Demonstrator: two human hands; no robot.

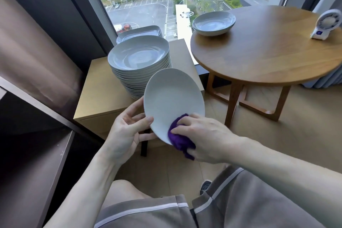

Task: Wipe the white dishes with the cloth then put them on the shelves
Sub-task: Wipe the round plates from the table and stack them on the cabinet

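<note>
So the white glazed ceramic plate (174, 102) is up in the air right now, tilted on edge just in front of the tall stack of matching white plates (139, 65) that sits on the low pale wooden table (103, 94). Left hand (125, 131) has it by the lower left rim, thumb on the face and fingers curled behind, so that grip is pinching the plate edge. Right hand (201, 139) is bunched around a crumpled purple cloth (180, 139), pressing it onto the bottom edge of the plate, grip closed on the cloth.

Handling-wise I'd say this thing is stiff, smooth and pretty slick, and it'll chip or shatter if it slips onto that tiled floor. One-hand rim pinch is okay for wiping, but for carrying I'd get fingers well under the base. The cloth is soft and floppy, no worries there.

Dark shelves (37, 153) are close by on the left, looks like an easy reach. Two more white bowls (212, 23) wait on the round wooden table (268, 46), plus another stack (140, 31) by the window, so loads left to do
</note>
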